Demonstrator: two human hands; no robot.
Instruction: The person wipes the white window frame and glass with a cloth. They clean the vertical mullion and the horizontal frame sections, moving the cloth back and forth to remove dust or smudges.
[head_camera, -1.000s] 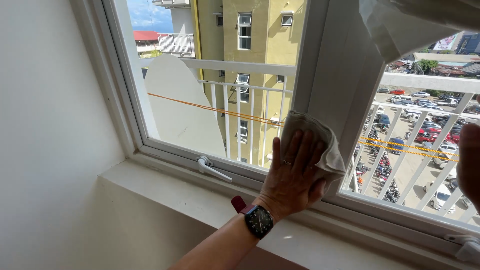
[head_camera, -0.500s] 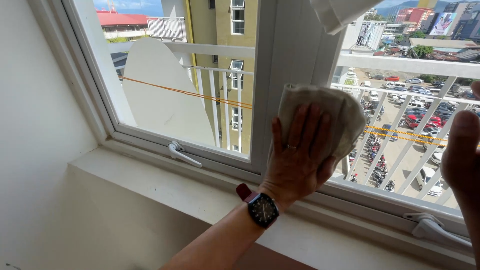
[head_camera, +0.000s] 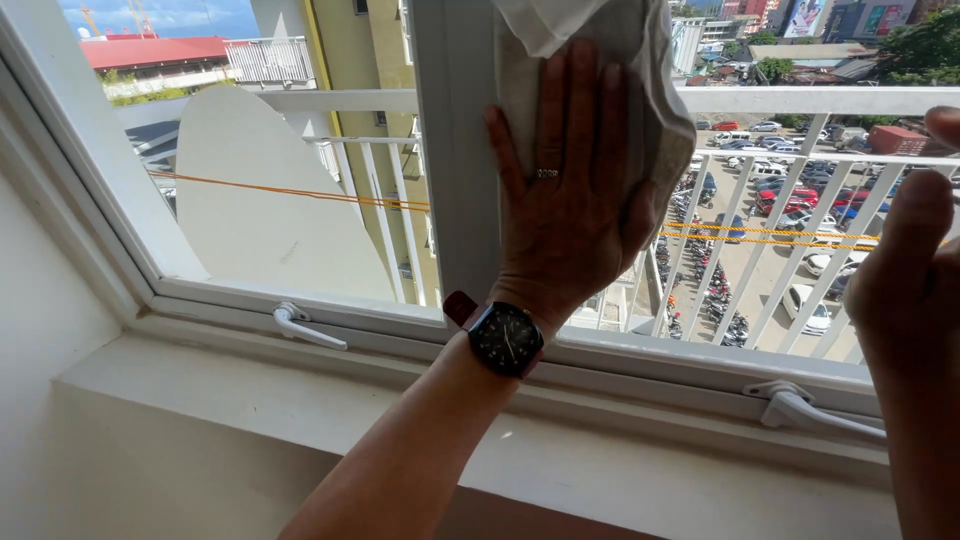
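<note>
Pressed flat-palmed, left hand grip spread on pale cloth, slid higher up white window frame; right hand loosely open, empty.

Single head cam, no second view, so no overlap. It's sitting close to the window, facing outward and tilting slightly down through the glass at the street. Left hand is filling centre frame toward 12 o'clock, right hand is clipping the 3 o'clock edge. Window sill is running across 6 o'clock, very near.
</note>
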